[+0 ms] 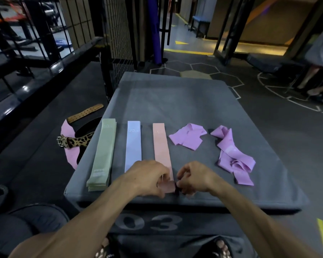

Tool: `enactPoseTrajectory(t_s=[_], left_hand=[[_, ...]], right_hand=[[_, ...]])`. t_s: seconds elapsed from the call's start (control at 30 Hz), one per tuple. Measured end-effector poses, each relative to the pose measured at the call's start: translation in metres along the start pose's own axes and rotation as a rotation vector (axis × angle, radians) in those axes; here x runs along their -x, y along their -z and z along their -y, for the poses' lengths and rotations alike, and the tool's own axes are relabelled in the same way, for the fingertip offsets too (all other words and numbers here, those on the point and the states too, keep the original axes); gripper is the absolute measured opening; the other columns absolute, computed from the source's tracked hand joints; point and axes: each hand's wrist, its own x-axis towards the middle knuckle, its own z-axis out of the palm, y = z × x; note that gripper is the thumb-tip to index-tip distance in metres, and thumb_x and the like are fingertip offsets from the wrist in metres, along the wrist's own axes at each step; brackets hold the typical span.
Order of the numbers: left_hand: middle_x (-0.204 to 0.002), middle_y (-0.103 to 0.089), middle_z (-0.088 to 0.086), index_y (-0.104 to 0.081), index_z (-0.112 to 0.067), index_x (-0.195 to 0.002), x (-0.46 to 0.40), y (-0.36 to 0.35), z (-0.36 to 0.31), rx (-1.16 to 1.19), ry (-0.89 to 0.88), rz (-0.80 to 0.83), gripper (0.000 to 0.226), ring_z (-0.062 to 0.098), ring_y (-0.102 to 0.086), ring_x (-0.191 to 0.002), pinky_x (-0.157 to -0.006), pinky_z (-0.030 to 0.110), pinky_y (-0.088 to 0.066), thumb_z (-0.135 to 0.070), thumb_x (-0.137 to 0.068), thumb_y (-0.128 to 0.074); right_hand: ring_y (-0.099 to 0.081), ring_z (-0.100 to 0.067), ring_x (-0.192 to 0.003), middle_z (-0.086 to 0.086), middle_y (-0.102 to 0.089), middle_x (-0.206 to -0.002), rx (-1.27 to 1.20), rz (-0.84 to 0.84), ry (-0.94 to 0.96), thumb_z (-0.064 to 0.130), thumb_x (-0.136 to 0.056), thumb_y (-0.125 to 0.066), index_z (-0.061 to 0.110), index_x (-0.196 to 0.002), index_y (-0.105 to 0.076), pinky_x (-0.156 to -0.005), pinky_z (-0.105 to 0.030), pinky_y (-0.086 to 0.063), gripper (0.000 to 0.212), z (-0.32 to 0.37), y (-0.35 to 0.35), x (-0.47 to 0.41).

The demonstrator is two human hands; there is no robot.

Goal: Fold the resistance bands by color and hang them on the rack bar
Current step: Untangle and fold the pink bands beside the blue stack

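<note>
Grey box (pixel 175 101); pink band (pixel 161 146) end hand-hidden

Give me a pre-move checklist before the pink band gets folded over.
1. Left hand pinches the near end of the pink band: ok.
2. Right hand on the same end: ok.
3. Pink band lies flat and straight: ok.
4. Green band and blue band lie clear beside it: ok.
5. Purple bands sorted flat: not ok, crumpled.
6. Rack bar located: cannot tell.
</note>
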Motion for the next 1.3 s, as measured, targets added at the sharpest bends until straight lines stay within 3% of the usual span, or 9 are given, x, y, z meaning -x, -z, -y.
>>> enactPoseTrajectory(t_s=[0.13, 0.27, 0.47, 0.6, 0.73, 0.83, 0.97, 1.13, 1.3], left_hand=[[-0.103, -0.068, -0.007, -0.062, -0.028, -0.099, -0.004, -0.005, -0.002, -0.042, 0.006, 0.0, 0.021, 0.021, -0.06, -0.097, -0.073, 0.031, -0.044, -0.043, -0.085, -0.066], [-0.103, -0.071, -0.008, -0.069, -0.028, -0.102, -0.006, -0.007, 0.003, 0.012, 0.059, -0.048, 0.018, 0.02, -0.062, -0.099, -0.08, 0.034, -0.051, -0.035, -0.09, -0.058], [-0.092, -0.072, -0.009, -0.072, -0.029, -0.094, -0.006, -0.006, 0.011, 0.102, 0.163, -0.138, 0.026, 0.019, -0.065, -0.09, -0.08, 0.037, -0.055, -0.05, -0.095, -0.056], [-0.088, -0.074, -0.01, -0.074, -0.028, -0.093, -0.006, -0.002, 0.016, 0.157, 0.199, -0.179, 0.025, 0.018, -0.066, -0.089, -0.08, 0.038, -0.056, -0.046, -0.093, -0.057], [-0.086, -0.074, -0.01, -0.074, -0.028, -0.092, -0.006, -0.001, 0.014, 0.157, 0.209, -0.189, 0.024, 0.017, -0.066, -0.086, -0.077, 0.038, -0.057, -0.045, -0.093, -0.057], [-0.088, -0.074, -0.009, -0.074, -0.029, -0.093, -0.007, -0.001, 0.014, 0.155, 0.209, -0.195, 0.024, 0.018, -0.066, -0.087, -0.077, 0.038, -0.057, -0.048, -0.093, -0.059], [-0.091, -0.073, -0.01, -0.071, -0.031, -0.094, -0.005, -0.003, 0.013, 0.138, 0.188, -0.187, 0.025, 0.017, -0.065, -0.09, -0.078, 0.037, -0.056, -0.052, -0.093, -0.058], [-0.09, -0.073, -0.011, -0.071, -0.03, -0.093, -0.003, -0.001, 0.007, 0.154, 0.156, -0.176, 0.032, 0.016, -0.065, -0.088, -0.079, 0.034, -0.055, -0.059, -0.092, -0.057], [-0.091, -0.073, -0.011, -0.072, -0.03, -0.093, -0.002, 0.001, 0.008, 0.159, 0.14, -0.151, 0.025, 0.016, -0.064, -0.088, -0.078, 0.034, -0.055, -0.053, -0.091, -0.062]], right_hand=[[-0.066, -0.021, -0.058, -0.014, -0.07, -0.074, 0.056, -0.001, -0.007, -0.004, -0.081, -0.074, 0.005, -0.095, -0.066, -0.059, -0.033, -0.061, 0.019, -0.007, -0.005, 0.004], [-0.057, -0.003, -0.043, -0.007, -0.072, -0.069, 0.227, -0.123, 0.141, 0.002, -0.077, -0.072, 0.012, -0.086, -0.067, -0.054, -0.019, -0.05, 0.014, -0.012, -0.012, 0.006], [-0.056, 0.003, -0.042, 0.006, -0.065, -0.06, 0.308, -0.227, 0.307, 0.012, -0.079, -0.073, 0.018, -0.082, -0.069, -0.053, -0.01, -0.044, 0.008, -0.014, -0.013, 0.007], [-0.057, 0.003, -0.051, 0.009, -0.069, -0.07, 0.418, -0.232, 0.381, 0.023, -0.081, -0.073, 0.024, -0.085, -0.067, -0.065, -0.019, -0.052, 0.007, -0.015, -0.012, 0.006], [-0.054, -0.006, -0.067, 0.01, -0.072, -0.09, 0.561, -0.263, 0.449, 0.029, -0.08, -0.069, 0.03, -0.096, -0.063, -0.075, -0.027, -0.052, 0.017, -0.015, -0.012, 0.007], [-0.063, -0.018, -0.084, 0.007, -0.071, -0.097, 0.632, -0.245, 0.494, 0.031, -0.083, -0.064, 0.032, -0.107, -0.062, -0.079, -0.035, -0.053, 0.024, -0.015, -0.014, 0.008], [-0.065, -0.021, -0.086, 0.007, -0.073, -0.099, 0.637, -0.258, 0.537, 0.033, -0.086, -0.057, 0.033, -0.109, -0.066, -0.077, -0.035, -0.053, 0.025, -0.018, -0.018, 0.005], [-0.06, -0.006, -0.07, 0.013, -0.072, -0.086, 0.503, -0.243, 0.49, 0.029, -0.084, -0.064, 0.031, -0.093, -0.071, -0.073, -0.022, -0.049, 0.012, -0.019, -0.013, 0.007], [-0.062, 0.003, -0.063, 0.023, -0.065, -0.065, 0.379, -0.19, 0.432, 0.026, -0.084, -0.07, 0.033, -0.083, -0.074, -0.071, -0.014, -0.049, 0.008, -0.021, -0.009, 0.008]])
